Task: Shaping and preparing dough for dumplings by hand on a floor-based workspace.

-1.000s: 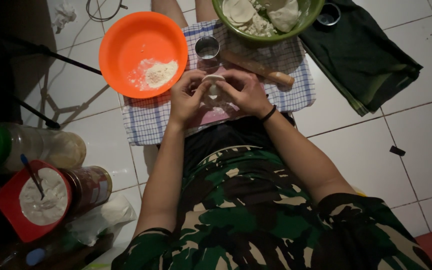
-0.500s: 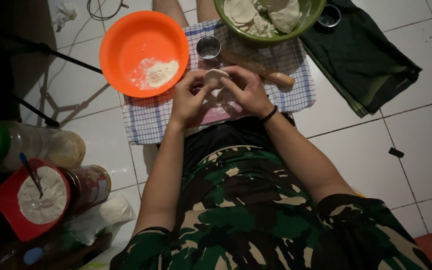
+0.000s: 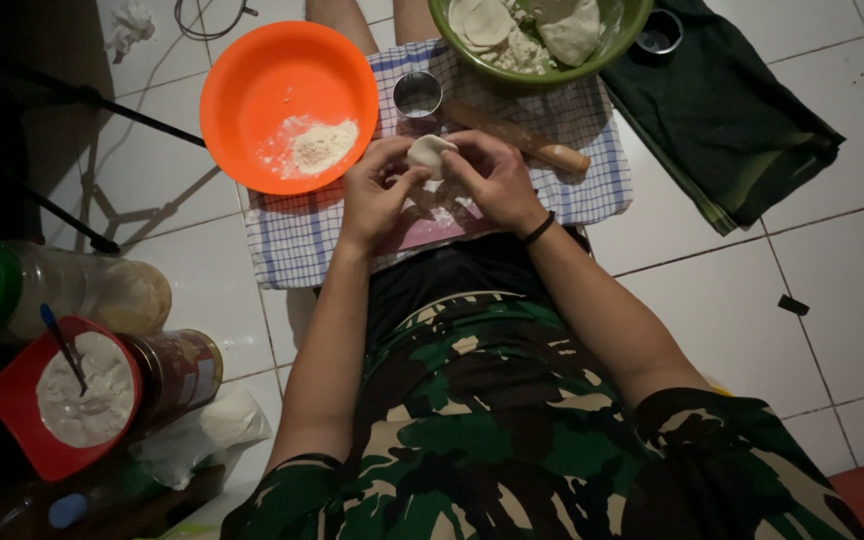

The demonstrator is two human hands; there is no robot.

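Nearest me is my own lap in a camouflage shirt [image 3: 512, 440], and off to my left on the tiled floor [image 3: 742, 320] sit a red container of white paste [image 3: 62, 405] with a blue-handled utensil [image 3: 62, 345] standing in it, a brown jar [image 3: 177, 370] lying just beside it, a crumpled plastic bag [image 3: 207, 430] against the jar, and a clear plastic jar with a green lid [image 3: 52, 295] on its side a little beyond. My forearms run forward to the near edge of the checked cloth [image 3: 292, 240] spread on the floor, with a pink board [image 3: 432, 228] on it under my hands. My left hand [image 3: 377, 195] and my right hand [image 3: 492, 180], which wears a dark band [image 3: 539, 230] at the wrist, are drawn close together, fingers curled, and between their fingertips I pinch a small piece of white dough [image 3: 430, 152], held just above the cloth near its middle. Just past my hands lie a wooden rolling pin [image 3: 517, 135], slanting toward the cloth's right edge, and a small metal cup [image 3: 418, 96]. At the cloth's far left corner rests an orange bowl [image 3: 252, 80] with a heap of flour [image 3: 320, 148] in it; at the far right edge is a green bowl [image 3: 542, 72] holding dough rounds [image 3: 482, 20]. A dark green cloth [image 3: 722, 120] lies on the tiles to the right.
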